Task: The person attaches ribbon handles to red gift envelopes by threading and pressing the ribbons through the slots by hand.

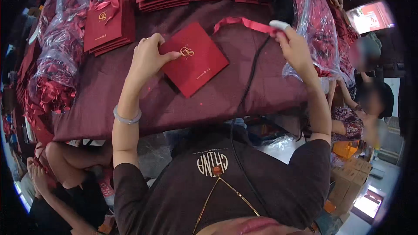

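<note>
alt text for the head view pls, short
A person's left hand presses on a flat red paper bag with a gold logo, on a dark red table, while the right hand holds a red ribbon with a white tool. More red bags are stacked behind.

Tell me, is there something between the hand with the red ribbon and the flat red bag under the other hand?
Nothing visible blocks it. Between the right hand holding the ribbon and the red bag under the left hand, only a thin black cable crosses the tablecloth.

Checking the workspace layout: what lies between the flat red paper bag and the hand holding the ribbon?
In the head view, only bare maroon tablecloth crossed by a thin black cable.
</note>
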`<action>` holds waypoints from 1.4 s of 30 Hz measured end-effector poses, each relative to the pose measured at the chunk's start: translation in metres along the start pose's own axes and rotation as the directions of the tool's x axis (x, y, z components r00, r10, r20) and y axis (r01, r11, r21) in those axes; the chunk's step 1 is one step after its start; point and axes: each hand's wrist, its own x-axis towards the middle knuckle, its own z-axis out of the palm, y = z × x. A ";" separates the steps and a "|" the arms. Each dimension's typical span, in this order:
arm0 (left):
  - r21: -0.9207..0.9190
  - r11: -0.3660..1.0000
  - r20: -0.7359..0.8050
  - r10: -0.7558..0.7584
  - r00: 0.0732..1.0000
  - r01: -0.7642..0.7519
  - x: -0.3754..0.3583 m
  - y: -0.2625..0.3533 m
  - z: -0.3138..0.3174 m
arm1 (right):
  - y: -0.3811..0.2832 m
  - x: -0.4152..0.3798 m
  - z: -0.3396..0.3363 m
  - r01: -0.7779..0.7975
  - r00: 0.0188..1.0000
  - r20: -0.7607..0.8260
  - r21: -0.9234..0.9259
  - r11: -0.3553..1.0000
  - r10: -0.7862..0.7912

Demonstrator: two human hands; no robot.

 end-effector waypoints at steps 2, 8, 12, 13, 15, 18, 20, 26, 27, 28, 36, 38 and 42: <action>-0.102 0.992 0.134 -0.063 0.989 0.077 0.001 -0.005 -0.009 | 0.025 -0.010 0.010 0.139 0.984 0.168 -0.479 0.867 -0.065; -0.321 0.942 0.345 0.016 0.939 0.102 0.001 -0.012 -0.016 | -0.008 0.035 0.056 0.410 0.889 0.012 -0.463 0.786 -0.457; -0.405 0.905 0.440 0.071 0.895 0.127 0.008 -0.018 -0.010 | 0.011 0.090 0.117 0.404 0.862 -0.123 -0.419 0.814 -0.491; -0.483 0.859 0.450 0.077 0.890 0.169 0.011 -0.024 -0.005 | 0.014 0.098 0.128 0.358 0.891 -0.092 -0.461 0.812 -0.445; -0.534 0.811 0.449 0.035 0.893 0.237 0.012 -0.025 -0.008 | 0.021 0.108 0.138 0.285 0.935 -0.062 -0.456 0.843 -0.350; -0.607 0.749 0.420 0.019 0.907 0.266 0.013 -0.032 0.002 | -0.016 0.094 0.118 0.219 0.963 -0.156 -0.023 0.975 -0.220; -0.617 0.739 0.418 0.016 0.908 0.271 0.012 -0.034 0.006 | -0.056 0.067 0.104 0.208 0.966 -0.191 0.184 0.961 -0.172; -0.579 0.782 0.400 0.029 0.916 0.228 0.012 -0.032 0.009 | -0.100 0.013 0.117 0.266 0.964 -0.063 0.238 0.934 -0.259; -0.562 0.796 0.390 0.015 0.921 0.225 0.012 -0.030 0.007 | -0.105 0.008 0.122 0.220 0.975 -0.039 0.205 0.954 -0.217; -0.543 0.810 0.379 0.001 0.925 0.222 0.011 -0.028 0.005 | -0.107 0.005 0.126 0.175 0.984 -0.016 0.170 0.970 -0.175; -0.627 0.726 0.442 0.034 0.896 0.281 0.013 -0.035 0.001 | -0.100 0.001 0.133 0.016 0.987 0.139 0.426 0.905 -0.083; -0.652 0.697 0.454 0.043 0.890 0.299 0.013 -0.038 0.002 | -0.103 0.002 0.128 0.059 0.985 0.139 0.272 0.961 -0.100; -0.677 0.669 0.447 0.045 0.893 0.305 0.013 -0.036 0.004 | -0.110 0.004 0.134 0.150 0.982 0.078 0.216 0.965 -0.170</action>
